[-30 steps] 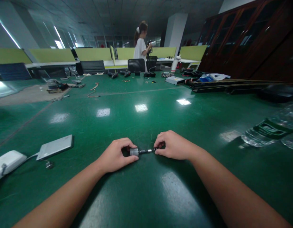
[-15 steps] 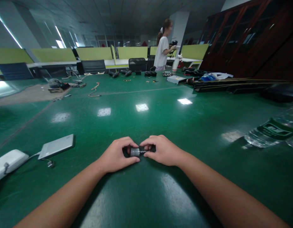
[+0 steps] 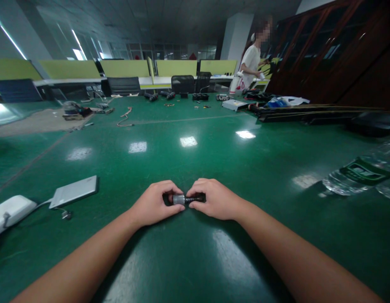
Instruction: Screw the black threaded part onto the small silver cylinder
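Pinching snugly, the left hand [image 3: 152, 203] holds a silver cylinder [image 3: 179, 199], the right hand [image 3: 217, 200] a dark shaft [image 3: 191, 200].

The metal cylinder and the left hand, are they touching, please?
Touching: the head view shows the left hand pinching the metal cylinder from both sides.

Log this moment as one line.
left hand: holds grey cylinder; right hand: fingers around dark shaft; green table: beneath both

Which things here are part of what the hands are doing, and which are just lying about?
In the job:
silver cylinder, in the left hand
dark rod, in the right hand

Apparently just lying about:
flat pale slab
clear bottle with green label
thin cord
grey box
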Tool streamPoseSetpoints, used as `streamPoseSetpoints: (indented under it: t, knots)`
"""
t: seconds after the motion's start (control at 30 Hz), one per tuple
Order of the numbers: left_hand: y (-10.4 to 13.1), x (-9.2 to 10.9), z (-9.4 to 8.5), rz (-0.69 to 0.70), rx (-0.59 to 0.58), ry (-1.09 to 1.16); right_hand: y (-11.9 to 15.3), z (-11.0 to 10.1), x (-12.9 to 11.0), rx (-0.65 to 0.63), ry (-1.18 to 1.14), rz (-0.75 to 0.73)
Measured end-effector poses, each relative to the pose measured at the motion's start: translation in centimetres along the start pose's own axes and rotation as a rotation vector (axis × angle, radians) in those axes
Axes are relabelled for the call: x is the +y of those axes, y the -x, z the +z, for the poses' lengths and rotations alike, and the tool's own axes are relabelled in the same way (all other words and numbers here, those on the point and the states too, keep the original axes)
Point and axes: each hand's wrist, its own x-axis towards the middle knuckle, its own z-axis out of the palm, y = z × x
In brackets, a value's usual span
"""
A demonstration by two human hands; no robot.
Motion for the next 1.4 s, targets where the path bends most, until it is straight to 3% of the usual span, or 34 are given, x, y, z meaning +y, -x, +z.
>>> streamPoseSetpoints:
  t: [0.67,1.4]
  knots:
    - [-0.2,-0.3,0.1,0.012,-0.021,-0.002,0.0,0.2,0.2,-0.003,0.025,-0.009]
    - [-0.1,-0.2,0.1,-0.006,-0.019,0.001,0.5,-1.1,0.3,-0.026,0.05,0.06]
